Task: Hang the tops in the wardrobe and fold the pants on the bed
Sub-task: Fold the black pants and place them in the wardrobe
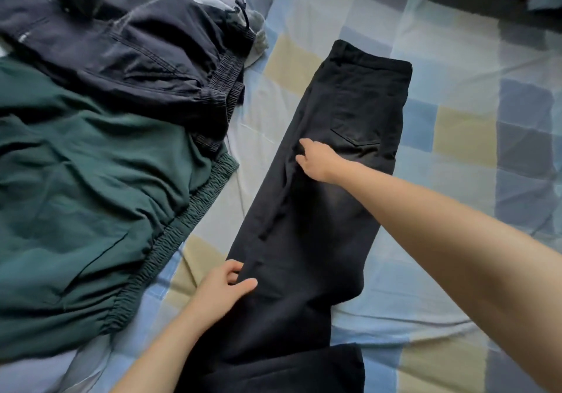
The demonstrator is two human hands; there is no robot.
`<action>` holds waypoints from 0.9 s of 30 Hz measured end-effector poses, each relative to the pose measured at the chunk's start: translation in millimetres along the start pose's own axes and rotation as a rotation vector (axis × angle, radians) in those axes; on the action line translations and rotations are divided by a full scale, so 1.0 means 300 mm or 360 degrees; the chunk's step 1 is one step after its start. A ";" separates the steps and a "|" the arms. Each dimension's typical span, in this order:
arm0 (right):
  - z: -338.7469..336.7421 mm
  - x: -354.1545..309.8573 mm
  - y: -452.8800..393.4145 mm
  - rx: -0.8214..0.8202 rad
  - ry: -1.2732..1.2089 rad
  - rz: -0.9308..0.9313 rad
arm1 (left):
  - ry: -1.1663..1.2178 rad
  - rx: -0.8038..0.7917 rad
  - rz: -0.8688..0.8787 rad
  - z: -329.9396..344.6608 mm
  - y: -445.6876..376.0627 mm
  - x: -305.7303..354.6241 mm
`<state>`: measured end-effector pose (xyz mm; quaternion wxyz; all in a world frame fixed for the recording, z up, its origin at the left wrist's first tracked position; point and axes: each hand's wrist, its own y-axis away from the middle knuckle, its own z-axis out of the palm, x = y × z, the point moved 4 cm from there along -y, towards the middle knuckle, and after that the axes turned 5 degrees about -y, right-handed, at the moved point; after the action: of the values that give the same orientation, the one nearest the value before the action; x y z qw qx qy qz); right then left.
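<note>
Black pants (328, 204) flat on bed; left hand (225, 286) pinches edge, right hand (316, 158) grips seam.

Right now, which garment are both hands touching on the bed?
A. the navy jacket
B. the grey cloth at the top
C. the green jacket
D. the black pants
D: the right hand rests near the back pocket of the black pants, and the left hand holds their left edge lower down; the other clothes lie untouched.
</note>
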<state>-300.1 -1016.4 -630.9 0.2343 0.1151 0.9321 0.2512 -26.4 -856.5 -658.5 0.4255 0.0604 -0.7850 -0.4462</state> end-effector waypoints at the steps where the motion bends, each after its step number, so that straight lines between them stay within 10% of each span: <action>1: -0.034 0.010 -0.017 0.0044 0.0120 -0.0053 | 0.0021 0.0051 0.0042 0.010 -0.038 0.036; 12: -0.130 0.005 -0.176 0.0077 0.0642 -0.0362 | -0.0012 0.0389 0.0295 -0.016 -0.156 0.172; 19: -0.089 -0.008 -0.169 0.0054 -0.0083 -0.0249 | -0.0123 0.0456 -0.0002 -0.122 -0.167 0.053; 24: -0.143 0.287 0.061 0.1183 -0.0949 0.0142 | -0.0047 0.0482 -0.0049 -0.108 -0.158 0.000; 27: -0.047 0.528 0.214 0.1266 -0.1187 0.0659 | -0.0117 0.0541 -0.0015 -0.095 -0.154 0.002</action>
<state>-437.5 -915.2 -646.6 0.4316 0.4547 0.7673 -0.1351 -19.2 -902.7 -686.0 0.3780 0.1186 -0.8639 -0.3109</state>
